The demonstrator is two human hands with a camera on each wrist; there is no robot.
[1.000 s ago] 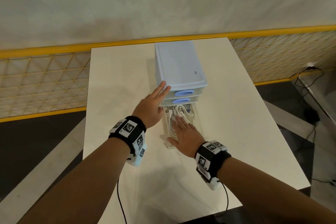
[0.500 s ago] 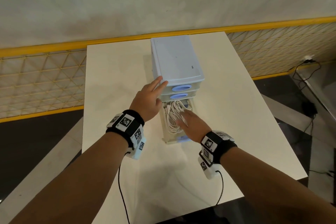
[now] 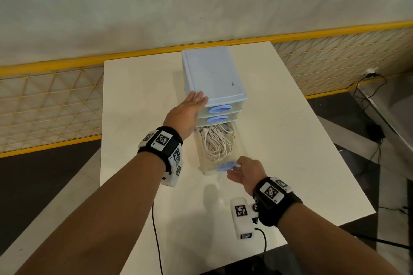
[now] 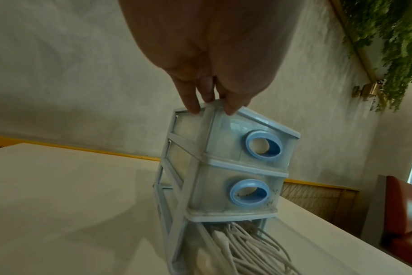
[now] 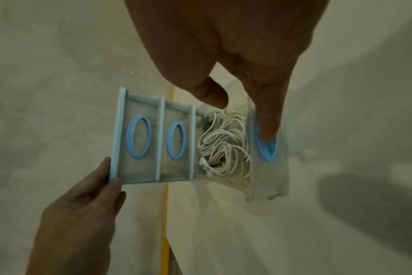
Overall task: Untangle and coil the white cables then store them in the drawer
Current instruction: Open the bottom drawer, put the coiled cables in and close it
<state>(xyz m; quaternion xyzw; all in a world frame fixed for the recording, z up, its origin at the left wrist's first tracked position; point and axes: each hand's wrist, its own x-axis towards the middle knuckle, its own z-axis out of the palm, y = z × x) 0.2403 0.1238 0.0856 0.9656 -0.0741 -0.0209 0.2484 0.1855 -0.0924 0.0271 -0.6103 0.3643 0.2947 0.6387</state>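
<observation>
A light-blue drawer unit (image 3: 212,78) stands on the white table (image 3: 138,100). Its bottom drawer (image 3: 207,169) is pulled out toward me, and the coiled white cables (image 3: 218,144) lie inside it. My left hand (image 3: 192,105) rests with straight fingers (image 4: 191,106) on the unit's top front-left corner. My right hand (image 3: 239,169) is at the drawer's front. One straight finger (image 5: 268,128) touches the blue ring handle (image 5: 267,148), and the thumb (image 5: 214,96) hovers over the drawer's side. The two upper drawers (image 4: 252,148) are closed. The cables (image 5: 223,147) fill most of the open drawer.
The table ends just behind my wrists and about a hand's width right of the drawer. A yellow mesh fence (image 3: 44,105) runs behind the table. Black cords (image 3: 375,140) lie on the floor at the right. A thin black wire (image 3: 156,230) hangs under my left forearm.
My right hand has left the cables inside the drawer and drawn back to the drawer's front handle. The left hand stays on the unit's top corner.
</observation>
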